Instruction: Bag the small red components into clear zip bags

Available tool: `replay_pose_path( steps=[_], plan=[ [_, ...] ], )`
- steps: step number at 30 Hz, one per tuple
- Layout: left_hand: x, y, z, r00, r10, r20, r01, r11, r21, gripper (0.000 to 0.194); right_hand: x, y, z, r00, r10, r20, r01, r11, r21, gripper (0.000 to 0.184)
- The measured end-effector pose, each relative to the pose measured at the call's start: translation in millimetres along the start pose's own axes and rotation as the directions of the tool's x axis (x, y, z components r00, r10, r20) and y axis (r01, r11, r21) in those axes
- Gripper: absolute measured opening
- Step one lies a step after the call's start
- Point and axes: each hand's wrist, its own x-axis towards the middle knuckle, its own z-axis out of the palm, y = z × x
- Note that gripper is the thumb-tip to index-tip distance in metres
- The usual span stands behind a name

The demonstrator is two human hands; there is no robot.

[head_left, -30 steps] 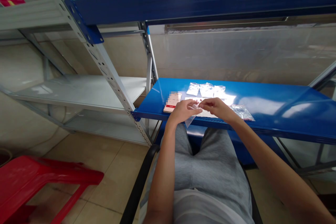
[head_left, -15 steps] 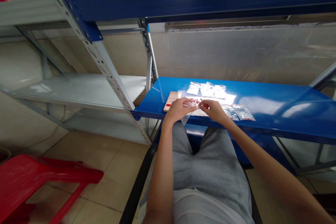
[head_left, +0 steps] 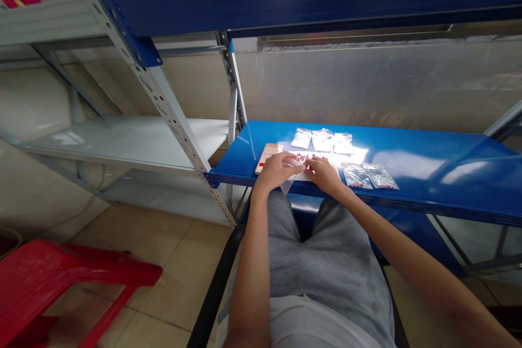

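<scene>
My left hand (head_left: 276,169) pinches a small clear plastic bag (head_left: 290,180) that hangs over the front edge of the blue shelf (head_left: 428,160). My right hand (head_left: 324,173) rests close beside it with fingers curled at a scatter of small red pieces (head_left: 306,158) on a white sheet; what its fingertips hold is too small to see. Two filled clear bags (head_left: 369,175) lie to the right of my right hand. Three more clear bags (head_left: 323,140) lie in a row further back.
A phone (head_left: 268,155) lies on the shelf left of my left hand. A grey metal rack (head_left: 122,141) stands to the left, a red plastic stool (head_left: 61,283) on the tiled floor at lower left. A blue beam (head_left: 310,0) runs overhead. I sit on a black-framed chair.
My right hand has slid left and down onto the sheet, uncovering the two bags on its right. My left hand has stayed on the clear bag.
</scene>
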Motion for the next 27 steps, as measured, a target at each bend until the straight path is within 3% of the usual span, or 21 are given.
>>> replay_pose_path(
  steps=[6, 12, 18, 27],
  plan=[
    [0.3, -2.6, 0.3, 1.0, 0.007, 0.003, -0.007, 1.0, -0.021, 0.048, 3.0, 6.6, -0.6, 0.998, -0.028, -0.062, 0.032, 0.998, 0.056, 0.019],
    [0.8, -3.2, 4.6, 1.0, 0.008, 0.027, -0.006, 0.998, -0.068, 0.051, -2.5, 5.1, -30.5, 0.973, -0.047, -0.225, 0.099, 0.969, 0.227, 0.012],
    [3.3, -1.3, 13.6, 0.995, 0.07, 0.073, -0.061, 0.992, -0.112, 0.049, -13.6, -7.3, -51.7, 0.987, -0.044, -0.155, 0.11, 0.889, 0.445, 0.018],
    [2.5, -0.6, 18.1, 0.987, 0.108, 0.116, -0.094, 0.988, -0.125, 0.049, -12.7, -1.8, -54.4, 0.992, -0.095, -0.08, 0.121, 0.874, 0.47, 0.022]
  ],
)
